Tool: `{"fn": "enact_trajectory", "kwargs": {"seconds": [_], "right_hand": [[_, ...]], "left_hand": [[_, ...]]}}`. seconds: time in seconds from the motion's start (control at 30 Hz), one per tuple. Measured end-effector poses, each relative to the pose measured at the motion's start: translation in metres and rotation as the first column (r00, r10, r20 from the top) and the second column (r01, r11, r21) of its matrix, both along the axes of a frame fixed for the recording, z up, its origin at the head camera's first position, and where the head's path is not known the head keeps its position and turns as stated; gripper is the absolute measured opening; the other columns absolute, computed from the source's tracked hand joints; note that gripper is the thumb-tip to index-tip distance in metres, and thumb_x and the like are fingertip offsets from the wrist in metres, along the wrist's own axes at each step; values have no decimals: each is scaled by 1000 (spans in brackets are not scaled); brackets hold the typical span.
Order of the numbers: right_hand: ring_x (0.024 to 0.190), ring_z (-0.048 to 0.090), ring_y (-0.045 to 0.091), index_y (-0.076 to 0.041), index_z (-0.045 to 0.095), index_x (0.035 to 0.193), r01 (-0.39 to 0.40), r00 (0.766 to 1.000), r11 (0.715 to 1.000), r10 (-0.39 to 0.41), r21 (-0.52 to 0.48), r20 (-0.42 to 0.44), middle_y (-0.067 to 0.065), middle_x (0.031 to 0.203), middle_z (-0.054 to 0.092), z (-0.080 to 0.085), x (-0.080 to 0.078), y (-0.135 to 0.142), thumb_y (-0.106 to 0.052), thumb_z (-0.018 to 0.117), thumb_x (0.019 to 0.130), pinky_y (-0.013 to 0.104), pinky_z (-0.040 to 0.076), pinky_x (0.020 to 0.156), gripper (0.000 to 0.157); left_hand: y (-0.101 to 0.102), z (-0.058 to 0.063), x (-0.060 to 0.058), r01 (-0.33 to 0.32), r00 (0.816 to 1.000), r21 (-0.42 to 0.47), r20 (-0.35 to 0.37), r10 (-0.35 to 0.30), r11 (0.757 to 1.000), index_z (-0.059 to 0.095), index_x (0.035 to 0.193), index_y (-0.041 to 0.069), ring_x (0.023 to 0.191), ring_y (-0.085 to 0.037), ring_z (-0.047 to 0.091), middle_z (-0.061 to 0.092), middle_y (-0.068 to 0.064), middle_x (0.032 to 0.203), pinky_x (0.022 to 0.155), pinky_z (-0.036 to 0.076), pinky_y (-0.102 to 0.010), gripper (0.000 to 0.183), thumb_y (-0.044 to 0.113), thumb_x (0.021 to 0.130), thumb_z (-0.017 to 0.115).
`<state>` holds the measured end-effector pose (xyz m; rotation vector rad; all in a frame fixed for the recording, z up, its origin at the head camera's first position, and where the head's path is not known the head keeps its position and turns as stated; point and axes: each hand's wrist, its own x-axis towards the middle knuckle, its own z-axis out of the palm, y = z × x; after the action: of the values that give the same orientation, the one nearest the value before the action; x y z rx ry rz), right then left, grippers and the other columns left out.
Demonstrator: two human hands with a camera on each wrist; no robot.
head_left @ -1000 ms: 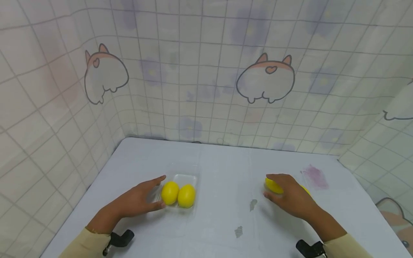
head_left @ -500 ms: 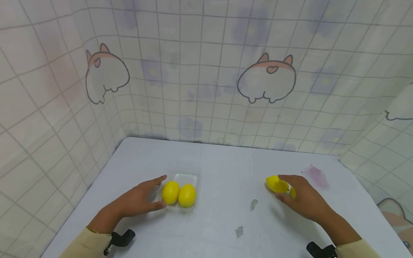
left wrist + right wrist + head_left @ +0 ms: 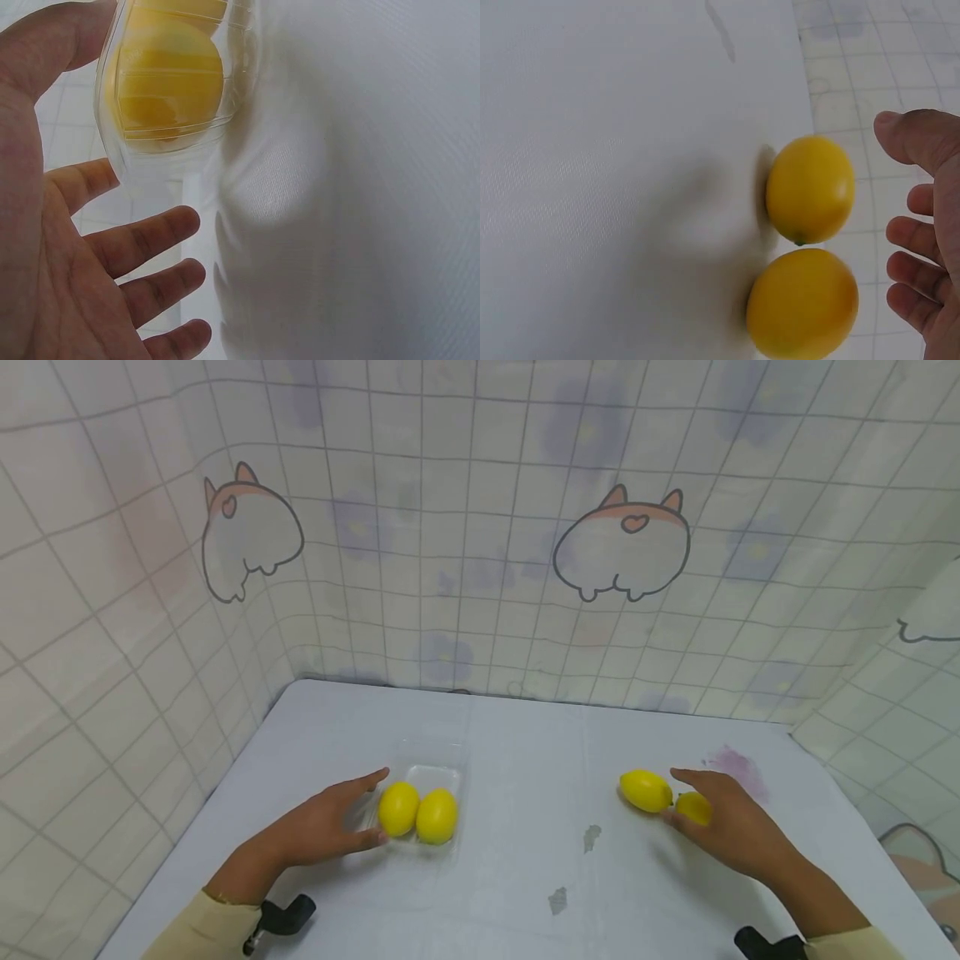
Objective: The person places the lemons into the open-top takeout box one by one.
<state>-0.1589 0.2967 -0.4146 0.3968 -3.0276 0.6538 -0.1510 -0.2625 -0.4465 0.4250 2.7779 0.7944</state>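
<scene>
My left hand [image 3: 322,822] rests at the left side of a clear plastic box [image 3: 433,774] with its lid folded back. Its thumb and forefinger touch the box's ends, while the other fingers [image 3: 142,240] spread loosely in the left wrist view. Inside the box lie two yellow lemons, one on the left [image 3: 398,808] and one on the right [image 3: 437,816]. At the right, two loose lemons, a farther-left one [image 3: 647,791] and a partly covered one [image 3: 694,808], sit side by side on the table. My right hand [image 3: 731,831] hovers by them, thumb and fingers apart, holding nothing.
The white table [image 3: 517,760] has two grey worn patches [image 3: 557,901] near the middle and a pink stain [image 3: 738,768] at the back right. A tile-patterned curtain [image 3: 480,527] surrounds the table's back and sides.
My right hand has drawn back to the right from over the left loose lemon, uncovering both loose lemons. The left hand and the box have stayed in place.
</scene>
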Motion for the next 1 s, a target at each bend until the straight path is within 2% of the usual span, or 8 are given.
{"fn": "enact_trajectory", "kwargs": {"seconds": [0.33, 0.57, 1.0], "right_hand": [[134, 40, 49, -1, 52, 146, 22, 999, 1000, -22, 5, 30, 26, 145, 50, -9, -1, 19, -42, 76, 92, 73, 32, 105, 72], [133, 43, 50, 1, 53, 144, 5, 1000, 1000, -5, 3, 21, 28, 144, 51, -14, 0, 27, -37, 81, 89, 73, 34, 105, 72], [127, 50, 49, 3, 51, 145, -16, 994, 1000, 13, 26, 105, 28, 145, 52, -24, -4, 37, -34, 81, 89, 72, 38, 103, 74]], "left_hand": [[1, 1, 1, -1, 1000, -1, -5, 1, 1000, 33, 162, 23, 145, -38, 37, 42, -11, 159, 115, 30, -64, 96, 63, 86, 74], [1, 0, 1, -10, 1000, 6, 4, 10, 1000, 33, 162, 23, 146, -37, 37, 43, -11, 158, 116, 30, -64, 96, 62, 85, 75], [-1, -2, 0, 3, 1000, 4, -6, -3, 1000, 32, 162, 23, 146, -36, 38, 42, -10, 159, 116, 30, -63, 96, 64, 86, 73]]}}
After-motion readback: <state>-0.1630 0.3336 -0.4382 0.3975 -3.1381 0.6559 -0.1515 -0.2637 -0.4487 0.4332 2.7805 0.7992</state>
